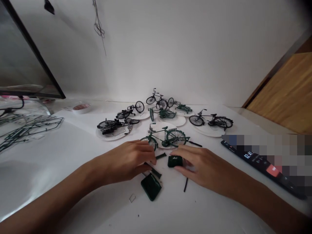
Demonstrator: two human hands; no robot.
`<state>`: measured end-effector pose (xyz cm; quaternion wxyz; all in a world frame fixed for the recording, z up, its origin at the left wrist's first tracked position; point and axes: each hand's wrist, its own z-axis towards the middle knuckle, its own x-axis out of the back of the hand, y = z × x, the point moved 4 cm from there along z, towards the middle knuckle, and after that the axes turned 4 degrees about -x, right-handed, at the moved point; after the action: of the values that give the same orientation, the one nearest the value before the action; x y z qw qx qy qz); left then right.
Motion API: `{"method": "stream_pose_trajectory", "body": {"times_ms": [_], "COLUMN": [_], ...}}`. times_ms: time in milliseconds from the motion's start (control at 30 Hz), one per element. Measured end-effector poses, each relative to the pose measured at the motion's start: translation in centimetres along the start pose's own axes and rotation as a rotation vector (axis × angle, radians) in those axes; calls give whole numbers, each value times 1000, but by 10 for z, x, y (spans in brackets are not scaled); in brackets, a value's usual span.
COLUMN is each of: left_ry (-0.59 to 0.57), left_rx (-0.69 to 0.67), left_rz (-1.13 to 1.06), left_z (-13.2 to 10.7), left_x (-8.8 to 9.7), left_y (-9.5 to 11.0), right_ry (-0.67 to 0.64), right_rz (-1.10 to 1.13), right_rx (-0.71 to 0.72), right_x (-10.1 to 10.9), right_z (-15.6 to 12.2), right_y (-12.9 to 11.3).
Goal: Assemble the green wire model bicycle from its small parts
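My right hand (198,162) grips a small dark green box-like piece (175,161) with a pale mark on top, between thumb and fingers. My left hand (136,159) is closed, its fingertips bent down near the table; what they hold, if anything, is hidden. One dark green strip (156,173) shows beside the left thumb, and another green strip (161,156) lies past the fingertips. Below the left hand sits a glossy dark green pouch-shaped piece (151,187). Just behind both hands, a green model bicycle (168,136) stands upright, its front wheel partly covered by my left hand.
Several model bicycles rest farther back on paper plates (113,136). A phone (263,169) lies at right, a thin black rod (186,184) near my right hand, and a wire loop (132,197) in front. Green part frames (31,128) and a monitor (29,55) occupy the left.
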<state>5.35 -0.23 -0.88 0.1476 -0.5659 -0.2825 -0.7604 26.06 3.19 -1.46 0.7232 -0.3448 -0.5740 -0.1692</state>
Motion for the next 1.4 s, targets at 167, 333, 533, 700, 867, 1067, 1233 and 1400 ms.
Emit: {"method": "stream_pose_trajectory", "body": {"times_ms": [167, 333, 533, 700, 867, 1067, 1233, 1400], "left_ry": [-18, -28, 1, 118, 213, 74, 31, 6], "left_rx": [-35, 22, 49, 79, 144, 91, 54, 102], "left_rz": [17, 46, 26, -38, -96, 118, 150, 115], "left_z": [0, -2, 1, 7, 5, 1, 3, 1], "left_x": [-4, -4, -2, -5, -4, -1, -9, -8], "left_y": [0, -3, -1, 4, 2, -7, -3, -2], "right_ry": [-68, -3, 134, 255, 328, 393, 379, 315], "right_rz": [9, -19, 13, 11, 62, 217, 246, 288], "right_rx": [3, 36, 174, 337, 369, 337, 322, 253], "right_x": [-1, 2, 3, -4, -4, 11, 10, 4], "right_z": [0, -1, -2, 2, 4, -3, -2, -2], "right_y": [-2, -1, -9, -23, -26, -12, -12, -8]}}
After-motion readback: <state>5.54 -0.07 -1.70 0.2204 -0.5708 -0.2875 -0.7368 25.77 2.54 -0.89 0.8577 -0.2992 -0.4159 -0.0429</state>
